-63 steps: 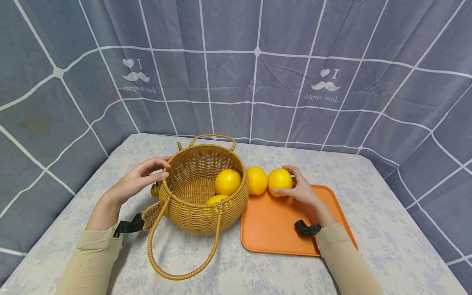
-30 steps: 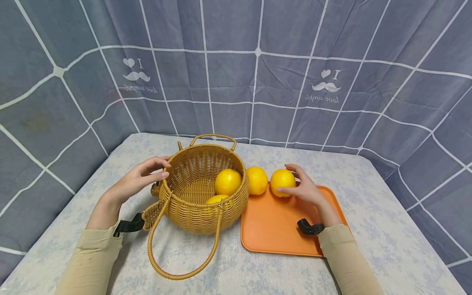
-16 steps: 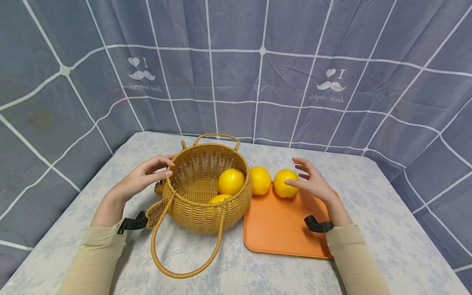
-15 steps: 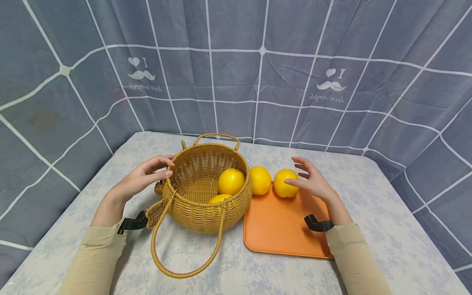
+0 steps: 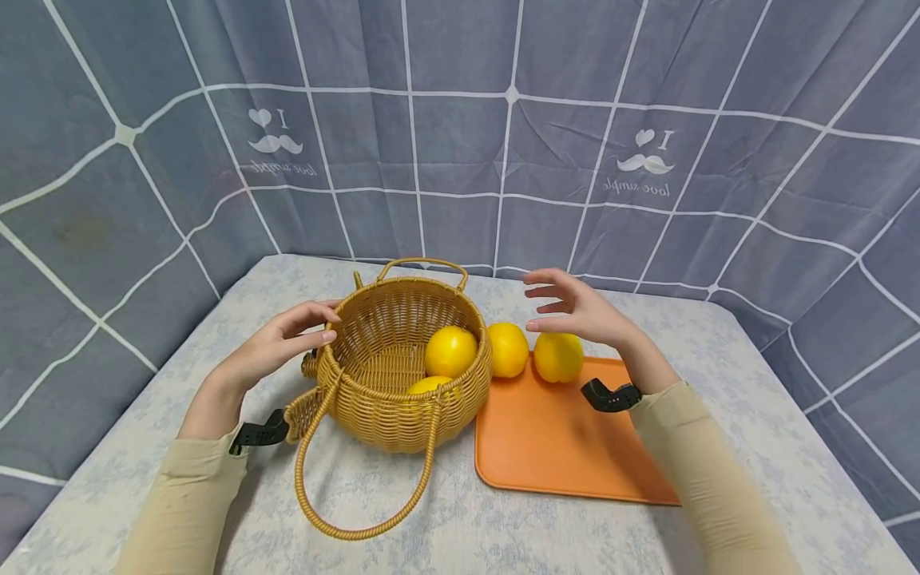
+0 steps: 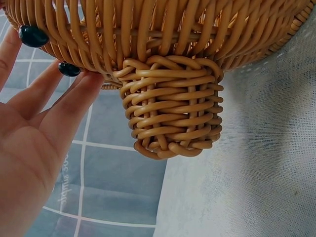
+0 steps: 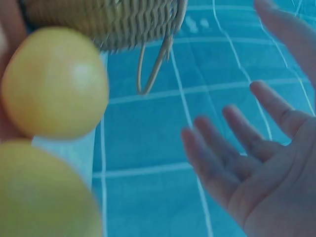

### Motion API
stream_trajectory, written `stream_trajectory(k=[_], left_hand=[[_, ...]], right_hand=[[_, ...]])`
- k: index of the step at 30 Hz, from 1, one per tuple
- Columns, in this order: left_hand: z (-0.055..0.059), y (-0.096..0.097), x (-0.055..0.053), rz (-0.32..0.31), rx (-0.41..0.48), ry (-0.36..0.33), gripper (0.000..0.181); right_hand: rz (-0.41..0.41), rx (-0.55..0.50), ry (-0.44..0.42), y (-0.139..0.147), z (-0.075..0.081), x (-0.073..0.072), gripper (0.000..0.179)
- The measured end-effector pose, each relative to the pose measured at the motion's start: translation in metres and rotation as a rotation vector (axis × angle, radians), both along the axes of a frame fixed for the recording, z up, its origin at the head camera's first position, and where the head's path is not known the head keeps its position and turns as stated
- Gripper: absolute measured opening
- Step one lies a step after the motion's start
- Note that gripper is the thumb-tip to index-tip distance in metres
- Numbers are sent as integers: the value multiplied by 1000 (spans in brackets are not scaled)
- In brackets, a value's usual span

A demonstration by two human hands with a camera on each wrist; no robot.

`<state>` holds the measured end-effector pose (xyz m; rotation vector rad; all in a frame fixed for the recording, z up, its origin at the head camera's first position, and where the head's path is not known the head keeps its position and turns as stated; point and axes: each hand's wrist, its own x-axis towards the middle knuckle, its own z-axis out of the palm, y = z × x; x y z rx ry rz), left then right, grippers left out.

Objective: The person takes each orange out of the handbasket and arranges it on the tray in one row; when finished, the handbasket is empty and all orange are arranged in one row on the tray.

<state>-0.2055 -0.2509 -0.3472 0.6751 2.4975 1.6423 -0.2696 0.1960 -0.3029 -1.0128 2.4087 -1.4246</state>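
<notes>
My left hand (image 5: 276, 343) rests its fingertips on the left rim of the wicker basket (image 5: 402, 419). In the left wrist view, the fingers (image 6: 74, 111) lie mostly straight against the woven wall, beside two black beads. Inside the basket sit an orange (image 5: 450, 351) and a second orange (image 5: 430, 386), partly hidden by the front rim. My right hand (image 5: 585, 310) hovers over the right orange on the tray (image 5: 558, 359), fingers spread and holding nothing. Another orange (image 5: 507, 350) stands between that one and the basket, by the tray's back edge.
An orange tray (image 5: 561, 455) lies right of the basket, on a pale patterned tablecloth (image 5: 446, 527). One basket handle (image 5: 359, 531) hangs forward onto the cloth; the other handle (image 5: 424, 262) stands at the back. A grey-blue checked curtain (image 5: 460, 160) closes off the rear and sides.
My right hand has let go of the right orange, after shifting it slightly rightward, and has risen up and left above it. My left hand and the basket have kept their places.
</notes>
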Motion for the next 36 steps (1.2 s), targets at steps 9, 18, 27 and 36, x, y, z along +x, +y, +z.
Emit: stream_trajectory(k=[9, 18, 27, 36], left_hand=[[0, -1, 2, 1, 10, -4, 27], [0, -1, 1, -3, 1, -8, 27], [2, 0, -1, -8, 1, -5, 28], [0, 0, -1, -8, 12, -2, 26]], right_hand=[[284, -37, -92, -50, 40, -7, 66], [487, 176, -114, -100, 58, -21, 65], [640, 350, -117, -147, 68, -30, 60], [767, 406, -286, -175, 59, -44, 53]])
